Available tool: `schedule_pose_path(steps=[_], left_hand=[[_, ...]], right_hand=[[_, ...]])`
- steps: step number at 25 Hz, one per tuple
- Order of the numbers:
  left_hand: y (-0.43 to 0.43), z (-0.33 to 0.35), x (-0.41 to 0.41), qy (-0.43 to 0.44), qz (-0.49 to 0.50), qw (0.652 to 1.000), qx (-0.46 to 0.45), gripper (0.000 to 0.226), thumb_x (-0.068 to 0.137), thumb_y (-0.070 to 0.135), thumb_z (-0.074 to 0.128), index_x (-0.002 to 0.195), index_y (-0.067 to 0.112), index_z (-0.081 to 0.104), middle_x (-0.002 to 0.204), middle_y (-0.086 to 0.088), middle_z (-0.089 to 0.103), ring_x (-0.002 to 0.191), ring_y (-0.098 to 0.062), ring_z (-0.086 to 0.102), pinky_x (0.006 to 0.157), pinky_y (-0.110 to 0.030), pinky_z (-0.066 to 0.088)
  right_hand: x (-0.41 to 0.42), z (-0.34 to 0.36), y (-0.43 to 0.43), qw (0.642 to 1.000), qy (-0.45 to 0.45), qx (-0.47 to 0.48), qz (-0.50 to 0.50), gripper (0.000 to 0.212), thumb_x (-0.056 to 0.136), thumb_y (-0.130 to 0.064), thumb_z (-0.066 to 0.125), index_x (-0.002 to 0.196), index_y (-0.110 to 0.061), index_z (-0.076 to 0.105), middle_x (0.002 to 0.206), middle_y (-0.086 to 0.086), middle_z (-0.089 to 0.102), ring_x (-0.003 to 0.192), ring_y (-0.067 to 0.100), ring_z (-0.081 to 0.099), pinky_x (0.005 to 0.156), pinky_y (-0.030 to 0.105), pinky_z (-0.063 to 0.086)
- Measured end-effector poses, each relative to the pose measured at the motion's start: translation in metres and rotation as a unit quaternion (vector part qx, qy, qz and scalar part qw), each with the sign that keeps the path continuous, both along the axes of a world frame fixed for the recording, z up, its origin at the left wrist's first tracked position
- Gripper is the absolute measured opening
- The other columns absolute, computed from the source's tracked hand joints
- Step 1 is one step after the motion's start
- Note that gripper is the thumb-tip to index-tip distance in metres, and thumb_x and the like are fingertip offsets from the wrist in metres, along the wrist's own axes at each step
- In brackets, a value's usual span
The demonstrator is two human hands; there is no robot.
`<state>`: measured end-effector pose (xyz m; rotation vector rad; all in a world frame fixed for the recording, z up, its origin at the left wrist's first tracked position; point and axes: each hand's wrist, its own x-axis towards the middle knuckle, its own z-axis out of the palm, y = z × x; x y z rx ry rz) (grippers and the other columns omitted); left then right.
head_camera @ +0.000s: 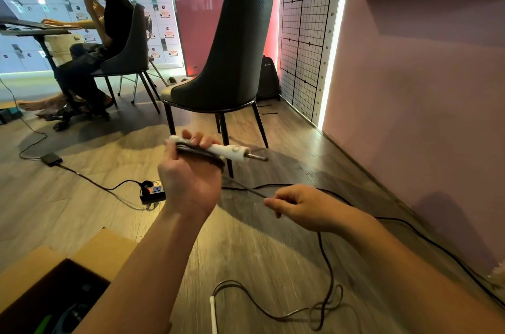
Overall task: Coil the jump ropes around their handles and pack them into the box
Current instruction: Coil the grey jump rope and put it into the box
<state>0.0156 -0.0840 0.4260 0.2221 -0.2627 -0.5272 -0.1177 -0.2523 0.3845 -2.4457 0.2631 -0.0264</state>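
The jump rope is being held up above the wooden floor, partly wound. The left hand is gripping one white handle, fingers curled over it and thumb beneath, with several dark turns of rope lying bunched against the handle inside the grip. The handle is pointing to the right, its metal tip sticking out past the hand. From those turns the rope is running taut down to the right hand, which is pinching it between thumb and curled fingers, a little lower than and well apart from the left hand. Below the right hand the rope is hanging to the floor, where it is lying in loose tangled loops before curving across to the second white handle, which is lying on the boards between the two forearms.

The cardboard box is standing open at the lower left, flaps spread; its dark inside is holding things that are too dim to make out.

Beyond the hands an empty dark chair is standing with its back to the camera. A power strip is lying on the floor near the left hand, and a black cable is trailing along the pink wall. At far left a person is sitting at a worktop.
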Motion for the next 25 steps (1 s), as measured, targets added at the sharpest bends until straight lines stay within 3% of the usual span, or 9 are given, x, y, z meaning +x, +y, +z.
schedule_pose_path(steps=[3, 6, 9, 11, 13, 15, 18, 20, 25], left_hand=[[0.000, -0.012, 0.018, 0.083, 0.107, 0.987, 0.088, 0.036, 0.106, 0.044, 0.031, 0.088, 0.016, 0.046, 0.068, 0.001, 0.049, 0.061, -0.013, 0.047, 0.067, -0.025, 0.050], [-0.001, -0.023, 0.025, 0.113, 0.160, 0.968, 0.160, 0.028, 0.105, 0.044, 0.039, 0.100, 0.017, 0.046, 0.069, 0.001, 0.049, 0.061, -0.012, 0.047, 0.066, -0.024, 0.050], [-0.006, -0.031, 0.027, 0.046, 0.187, 0.952, 0.238, 0.026, 0.104, 0.042, 0.041, 0.102, 0.017, 0.048, 0.067, 0.003, 0.049, 0.061, -0.012, 0.047, 0.070, -0.027, 0.047], [-0.010, -0.031, 0.022, -0.078, 0.188, 0.929, 0.309, 0.029, 0.105, 0.040, 0.038, 0.094, 0.016, 0.050, 0.063, 0.004, 0.051, 0.063, -0.014, 0.049, 0.075, -0.033, 0.045], [-0.013, -0.030, 0.011, -0.232, 0.153, 0.873, 0.400, 0.034, 0.106, 0.038, 0.034, 0.088, 0.016, 0.053, 0.063, 0.003, 0.055, 0.068, -0.019, 0.052, 0.078, -0.036, 0.046], [-0.020, -0.034, 0.002, -0.350, 0.095, 0.792, 0.492, 0.040, 0.105, 0.043, 0.035, 0.089, 0.013, 0.056, 0.070, -0.003, 0.058, 0.071, -0.023, 0.055, 0.078, -0.037, 0.048], [-0.028, -0.045, -0.005, -0.461, 0.034, 0.637, 0.617, 0.054, 0.100, 0.056, 0.035, 0.087, 0.010, 0.062, 0.080, -0.008, 0.064, 0.077, -0.024, 0.061, 0.086, -0.047, 0.051], [-0.030, -0.043, -0.011, -0.486, -0.024, 0.587, 0.647, 0.060, 0.102, 0.054, 0.029, 0.079, 0.010, 0.062, 0.072, -0.006, 0.064, 0.069, -0.022, 0.061, 0.080, -0.044, 0.051], [-0.023, -0.029, -0.027, -0.439, -0.263, 0.633, 0.582, 0.075, 0.098, 0.067, 0.012, 0.086, 0.009, 0.057, 0.058, -0.003, 0.047, 0.047, -0.015, 0.044, 0.050, -0.026, 0.042]], right_hand=[[0.001, 0.014, 0.008, 0.999, -0.035, -0.004, 0.035, 0.036, 0.099, -0.052, 0.050, 0.090, -0.026, 0.074, 0.062, -0.006, 0.056, 0.051, 0.001, 0.046, 0.059, 0.024, 0.042], [0.000, 0.020, 0.017, 0.997, -0.042, -0.040, 0.059, 0.032, 0.097, -0.050, 0.054, 0.093, -0.025, 0.075, 0.068, -0.004, 0.064, 0.054, 0.003, 0.050, 0.058, 0.024, 0.043], [0.000, 0.023, 0.019, 0.994, -0.068, -0.084, 0.027, 0.035, 0.095, -0.053, 0.057, 0.085, -0.023, 0.073, 0.065, -0.003, 0.064, 0.053, 0.005, 0.052, 0.054, 0.024, 0.043], [0.002, 0.023, 0.016, 0.988, -0.108, -0.110, -0.013, 0.036, 0.093, -0.054, 0.058, 0.081, -0.023, 0.072, 0.061, -0.004, 0.063, 0.050, 0.009, 0.053, 0.052, 0.026, 0.044], [0.003, 0.022, 0.012, 0.979, -0.145, -0.137, -0.051, 0.033, 0.093, -0.054, 0.059, 0.083, -0.026, 0.073, 0.058, -0.008, 0.062, 0.049, 0.011, 0.056, 0.049, 0.025, 0.046], [0.003, 0.021, 0.009, 0.969, -0.169, -0.165, -0.069, 0.032, 0.093, -0.055, 0.059, 0.088, -0.027, 0.075, 0.057, -0.013, 0.059, 0.047, 0.008, 0.054, 0.049, 0.022, 0.042], [0.001, 0.019, 0.005, 0.954, -0.203, -0.215, -0.051, 0.038, 0.090, -0.060, 0.057, 0.090, -0.026, 0.075, 0.059, -0.020, 0.055, 0.048, -0.001, 0.049, 0.060, 0.021, 0.041], [-0.001, 0.019, 0.003, 0.944, -0.226, -0.238, -0.028, 0.045, 0.087, -0.065, 0.052, 0.087, -0.025, 0.073, 0.062, -0.020, 0.054, 0.052, -0.002, 0.047, 0.072, 0.026, 0.042], [-0.007, 0.023, -0.014, 0.920, -0.291, -0.258, -0.043, 0.043, 0.087, -0.067, 0.048, 0.082, -0.028, 0.067, 0.070, -0.022, 0.051, 0.069, 0.000, 0.046, 0.081, 0.035, 0.041]])
